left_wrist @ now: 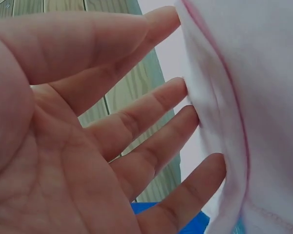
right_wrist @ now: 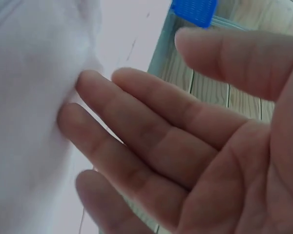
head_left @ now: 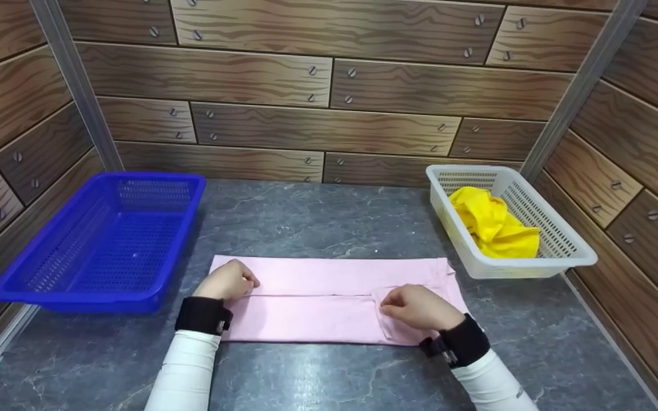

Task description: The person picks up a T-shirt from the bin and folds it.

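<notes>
A pink shirt [head_left: 312, 319] lies folded into a long flat strip on the grey tabletop, with two folded edges meeting along its middle. My left hand [head_left: 227, 281] is over the strip's left end. In the left wrist view, its fairly straight fingertips [left_wrist: 212, 168] touch the edge of the pink cloth [left_wrist: 268, 97], where a seam shows. At the right end, my right hand [head_left: 420, 307] rests over a folded-back flap that looks like a sleeve. The right wrist view shows straight fingers [right_wrist: 136, 122] against the cloth [right_wrist: 29, 122], the thumb held apart.
To the left stands a blue perforated basket [head_left: 183, 228] with nothing visible inside. A white basket [head_left: 454, 228] at the back right holds a crumpled yellow cloth [head_left: 494, 225]. Wood-patterned walls [head_left: 260, 74] enclose the tabletop [head_left: 317, 222] at the back and sides.
</notes>
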`<action>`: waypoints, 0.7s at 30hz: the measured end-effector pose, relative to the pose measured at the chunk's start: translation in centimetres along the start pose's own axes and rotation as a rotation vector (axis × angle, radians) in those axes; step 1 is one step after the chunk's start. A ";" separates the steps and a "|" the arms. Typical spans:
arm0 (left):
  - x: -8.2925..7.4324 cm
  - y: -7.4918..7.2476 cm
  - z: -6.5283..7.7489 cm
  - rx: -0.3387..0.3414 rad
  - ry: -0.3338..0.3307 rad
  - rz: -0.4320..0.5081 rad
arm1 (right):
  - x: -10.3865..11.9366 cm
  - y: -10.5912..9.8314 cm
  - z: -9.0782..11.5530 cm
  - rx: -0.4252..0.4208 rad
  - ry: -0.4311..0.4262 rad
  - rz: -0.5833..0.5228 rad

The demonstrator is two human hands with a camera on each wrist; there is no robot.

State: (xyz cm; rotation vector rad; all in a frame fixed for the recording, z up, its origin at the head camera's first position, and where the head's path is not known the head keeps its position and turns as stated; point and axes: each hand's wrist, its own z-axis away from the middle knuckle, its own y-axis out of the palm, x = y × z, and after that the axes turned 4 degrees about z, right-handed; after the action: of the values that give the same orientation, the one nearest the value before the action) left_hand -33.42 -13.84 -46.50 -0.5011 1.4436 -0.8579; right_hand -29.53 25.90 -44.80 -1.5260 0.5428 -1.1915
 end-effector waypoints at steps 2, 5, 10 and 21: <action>-0.1 0.0 0.1 0.001 0.001 -0.003 | 0.5 0.3 -0.1 -0.032 0.036 0.025; -0.3 0.1 0.1 -0.002 -0.006 -0.014 | 0.8 0.6 -0.6 -0.083 0.104 0.064; -1.1 0.4 0.1 -0.020 -0.049 -0.087 | 0.5 1.0 -2.7 -0.180 0.157 0.148; -4.1 2.9 0.6 -0.039 -0.112 -0.297 | 1.0 1.0 -9.8 -0.085 0.340 0.332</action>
State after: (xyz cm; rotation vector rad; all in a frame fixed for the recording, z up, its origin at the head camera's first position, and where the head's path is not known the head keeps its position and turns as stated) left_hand -31.89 -9.07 -45.95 -0.7947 1.3034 -1.0207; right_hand -37.60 20.24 -46.10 -1.2443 1.0424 -1.1804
